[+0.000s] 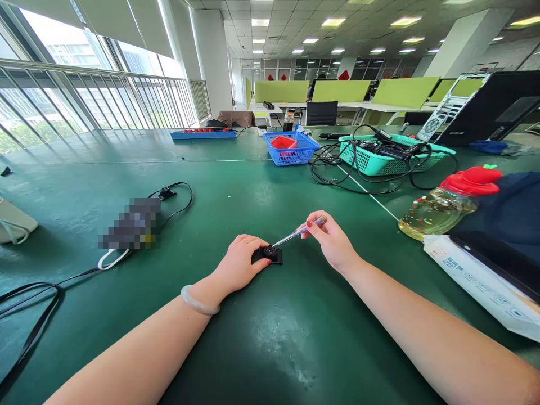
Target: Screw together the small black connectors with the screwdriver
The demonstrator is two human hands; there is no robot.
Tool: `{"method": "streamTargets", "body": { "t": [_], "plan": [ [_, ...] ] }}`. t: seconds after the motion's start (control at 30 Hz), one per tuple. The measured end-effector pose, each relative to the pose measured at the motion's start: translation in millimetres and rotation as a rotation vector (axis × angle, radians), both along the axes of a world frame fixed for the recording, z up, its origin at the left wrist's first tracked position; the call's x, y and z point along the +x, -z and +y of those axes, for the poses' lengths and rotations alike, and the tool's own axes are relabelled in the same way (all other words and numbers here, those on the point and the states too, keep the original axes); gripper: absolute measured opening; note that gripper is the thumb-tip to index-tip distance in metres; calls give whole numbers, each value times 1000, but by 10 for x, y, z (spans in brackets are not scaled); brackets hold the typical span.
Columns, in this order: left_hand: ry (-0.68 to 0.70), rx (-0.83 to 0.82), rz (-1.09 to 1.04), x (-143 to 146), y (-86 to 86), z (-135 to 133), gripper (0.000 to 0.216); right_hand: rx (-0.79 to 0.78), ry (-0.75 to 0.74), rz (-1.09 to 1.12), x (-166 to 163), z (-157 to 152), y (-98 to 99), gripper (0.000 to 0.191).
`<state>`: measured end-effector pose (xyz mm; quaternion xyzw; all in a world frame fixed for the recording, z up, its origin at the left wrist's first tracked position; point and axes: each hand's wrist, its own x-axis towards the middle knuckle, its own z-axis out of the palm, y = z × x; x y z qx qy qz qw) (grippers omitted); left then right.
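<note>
A small black square part (270, 255) lies on the green table (236, 191) in front of me. My left hand (240, 263) rests on the table with its fingers curled against the part's left side, holding it down. My right hand (331, 241) pinches a thin screwdriver (297, 232) with a clear purple handle. The shaft slants down to the left and its tip sits on the top of the black part. A pale bangle is on my left wrist.
A black cable and a blurred-out device (130, 224) lie to the left. A blue basket (291, 149) and a teal basket (379, 160) full of cables stand behind. A red-capped bottle (447, 205) lies on its side at the right, beside a white box (481, 281).
</note>
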<state>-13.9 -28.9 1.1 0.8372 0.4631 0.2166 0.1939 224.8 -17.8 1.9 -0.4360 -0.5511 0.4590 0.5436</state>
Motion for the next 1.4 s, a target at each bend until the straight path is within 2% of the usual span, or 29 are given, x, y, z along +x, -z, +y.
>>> {"method": "streamTargets", "body": {
  "t": [0.17, 0.23, 0.53, 0.73, 0.9, 1.1, 1.4],
  "plan": [
    [7, 1, 7, 1, 2, -1, 27, -149, 13, 83, 2, 54, 53, 52],
    [12, 6, 7, 1, 7, 0, 26, -160, -1, 85, 7, 62, 54, 52],
    [20, 4, 6, -3, 8, -4, 26, -110, -28, 77, 3, 30, 10, 47],
    [28, 22, -5, -5, 16, -1, 26, -61, 32, 70, 5, 29, 14, 46],
    [26, 18, 10, -1, 6, -4, 28, 11, -41, 1, 0, -18, -45, 42],
    [38, 26, 0, -4, 16, -1, 27, 66, 52, -8, 5, -59, -92, 42],
    [32, 28, 10, 0, 8, -2, 26, 56, 83, -1, 33, -5, -23, 40]
  ]
}}
